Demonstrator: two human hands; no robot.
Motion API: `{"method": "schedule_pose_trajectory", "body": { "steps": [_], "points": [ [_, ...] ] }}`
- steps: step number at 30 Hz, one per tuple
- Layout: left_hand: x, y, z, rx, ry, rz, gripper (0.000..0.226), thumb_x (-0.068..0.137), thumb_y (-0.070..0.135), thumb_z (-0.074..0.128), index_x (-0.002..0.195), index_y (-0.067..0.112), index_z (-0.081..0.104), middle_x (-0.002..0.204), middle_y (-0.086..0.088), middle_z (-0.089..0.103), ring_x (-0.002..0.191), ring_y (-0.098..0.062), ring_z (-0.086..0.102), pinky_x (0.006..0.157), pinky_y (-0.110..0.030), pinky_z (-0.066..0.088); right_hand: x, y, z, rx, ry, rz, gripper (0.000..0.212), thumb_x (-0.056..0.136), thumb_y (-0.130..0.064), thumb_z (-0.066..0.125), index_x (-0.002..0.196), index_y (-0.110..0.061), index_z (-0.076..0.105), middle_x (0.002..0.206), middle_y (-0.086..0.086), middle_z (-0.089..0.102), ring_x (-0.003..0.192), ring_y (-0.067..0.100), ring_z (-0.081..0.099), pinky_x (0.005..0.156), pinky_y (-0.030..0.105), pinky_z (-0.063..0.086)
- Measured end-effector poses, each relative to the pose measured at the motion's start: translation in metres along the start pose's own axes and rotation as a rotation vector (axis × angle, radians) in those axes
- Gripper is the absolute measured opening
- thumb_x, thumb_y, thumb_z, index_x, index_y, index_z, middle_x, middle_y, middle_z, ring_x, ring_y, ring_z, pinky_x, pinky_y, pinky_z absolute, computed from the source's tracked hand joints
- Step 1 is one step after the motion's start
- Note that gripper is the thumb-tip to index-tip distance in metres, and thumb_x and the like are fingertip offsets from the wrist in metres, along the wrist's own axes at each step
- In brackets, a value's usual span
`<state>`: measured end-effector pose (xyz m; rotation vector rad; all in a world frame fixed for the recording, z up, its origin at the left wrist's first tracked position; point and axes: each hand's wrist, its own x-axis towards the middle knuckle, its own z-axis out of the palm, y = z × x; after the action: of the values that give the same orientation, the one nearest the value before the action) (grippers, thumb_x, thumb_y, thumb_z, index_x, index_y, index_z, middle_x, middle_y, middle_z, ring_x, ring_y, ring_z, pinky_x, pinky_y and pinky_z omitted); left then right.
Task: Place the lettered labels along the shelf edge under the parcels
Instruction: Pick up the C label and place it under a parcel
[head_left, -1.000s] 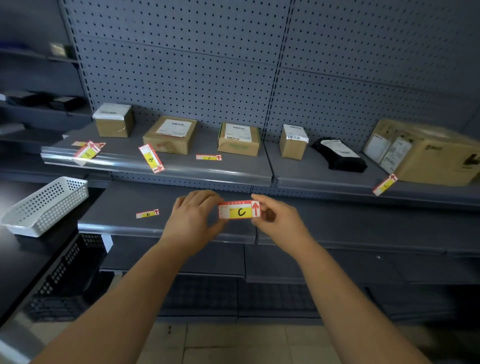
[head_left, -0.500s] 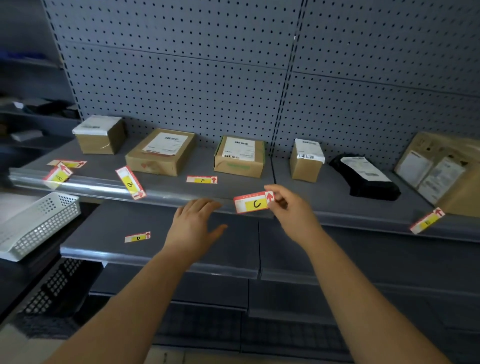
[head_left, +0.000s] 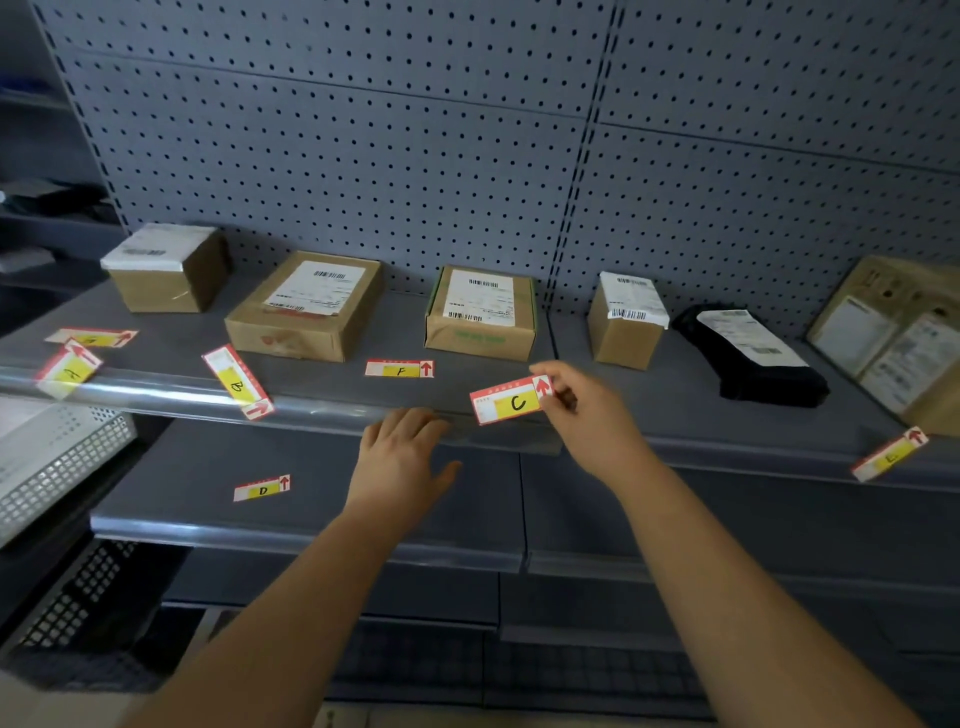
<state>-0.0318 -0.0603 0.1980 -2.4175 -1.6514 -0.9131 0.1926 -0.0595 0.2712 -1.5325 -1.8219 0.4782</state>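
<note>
My right hand (head_left: 592, 415) pinches the right end of the red-and-yellow label C (head_left: 511, 401), held just above the upper shelf's front edge (head_left: 332, 410), below the third parcel (head_left: 480, 314). My left hand (head_left: 402, 460) is open, fingertips touching that edge left of label C. Label B (head_left: 238, 382) and label A (head_left: 67, 370) lean tilted on the edge. Label F (head_left: 400, 369) lies flat on the shelf. Label D (head_left: 262, 488) lies on the lower shelf. Label E (head_left: 889, 454) sits tilted at the right edge.
Several cardboard parcels and a black bag parcel (head_left: 753, 353) stand in a row on the upper shelf, with a large box (head_left: 893, 332) at far right. Another label (head_left: 93, 338) lies flat at far left. A white perforated basket (head_left: 47, 462) sits lower left. Pegboard backs the shelving.
My left hand let go of label C and moved to the shelf edge. My right hand carried the label up toward the upper shelf edge.
</note>
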Motion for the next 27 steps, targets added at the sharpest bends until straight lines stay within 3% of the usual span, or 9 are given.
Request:
{"method": "schedule_pose_trajectory", "body": {
  "steps": [8,14,20,27],
  "points": [
    [0.009,-0.002,0.006,0.055,0.028,-0.054,0.041,0.074,0.039,0.071,0.108,0.019,0.063,0.106,-0.002,0.058,0.101,-0.026,0.052,0.090,-0.045,0.037,0.003,0.007,0.001,0.009,-0.005,0.000,0.031,0.097,-0.014,0.054,0.122,-0.031,0.059,0.093,-0.007,0.059,0.083,0.004,0.056,0.069,0.016,0.043],
    [0.013,0.000,0.007,0.061,0.051,-0.070,0.035,0.074,0.040,0.072,0.099,0.017,0.065,0.098,-0.003,0.058,0.093,-0.027,0.053,0.084,-0.045,0.040,0.006,0.007,0.001,0.002,-0.017,-0.038,0.032,0.097,-0.013,0.052,0.124,-0.029,0.058,0.092,-0.012,0.058,0.083,0.000,0.054,0.069,0.015,0.039],
    [0.013,0.003,0.004,0.036,0.025,-0.097,0.037,0.076,0.044,0.069,0.103,0.018,0.064,0.100,-0.001,0.056,0.096,-0.024,0.050,0.087,-0.044,0.039,0.012,0.003,0.011,-0.069,0.013,-0.141,0.034,0.097,-0.012,0.052,0.128,-0.025,0.056,0.089,-0.021,0.049,0.085,0.002,0.049,0.074,0.016,0.039],
    [0.010,0.002,-0.001,0.024,-0.009,-0.098,0.041,0.075,0.045,0.069,0.110,0.024,0.063,0.107,0.001,0.055,0.103,-0.024,0.048,0.093,-0.043,0.035,0.017,-0.003,0.029,-0.219,0.008,-0.301,0.033,0.095,-0.008,0.050,0.124,-0.021,0.059,0.115,0.000,0.061,0.104,0.014,0.055,0.084,0.027,0.045]
  ]
}}
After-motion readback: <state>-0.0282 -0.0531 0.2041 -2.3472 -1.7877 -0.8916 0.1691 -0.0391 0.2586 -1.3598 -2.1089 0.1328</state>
